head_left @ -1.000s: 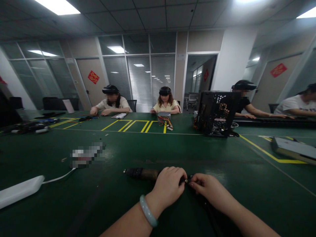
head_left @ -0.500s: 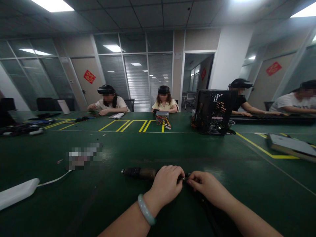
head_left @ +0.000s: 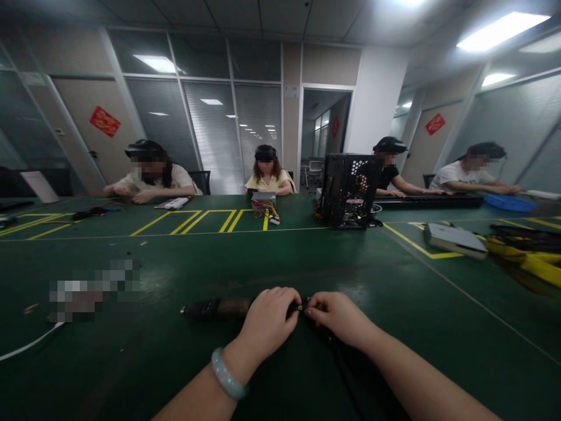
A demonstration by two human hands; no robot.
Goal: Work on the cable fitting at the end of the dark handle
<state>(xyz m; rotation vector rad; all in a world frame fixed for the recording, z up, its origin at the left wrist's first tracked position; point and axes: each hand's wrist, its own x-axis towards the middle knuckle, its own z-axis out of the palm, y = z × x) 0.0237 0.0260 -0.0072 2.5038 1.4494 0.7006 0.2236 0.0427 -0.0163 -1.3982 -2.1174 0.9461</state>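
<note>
A dark, pen-shaped electric screwdriver (head_left: 219,309) lies on its side on the green table, its metal tip pointing left. My left hand (head_left: 269,321) is wrapped round the rear end, with a pale green bangle on that wrist. The fingers of my right hand (head_left: 342,316) are pinched on a cable plug, mostly hidden, close to the screwdriver's rear end. A small brassy bit shows between the two hands. Whether plug and screwdriver are joined I cannot tell. From under my right hand a black cable (head_left: 340,362) runs towards me.
A black computer case (head_left: 350,190) stands across the table, right of a power supply (head_left: 263,202) with coloured wires. Farther right are a grey box (head_left: 456,238) and a yellow-and-black bag (head_left: 534,257). A blurred-out object with a white cord lies left. Several people sit opposite.
My view has turned right, so the scene has shifted left and the yellow-and-black bag and blue tray have come into sight. Both hands keep nearly the same hold.
</note>
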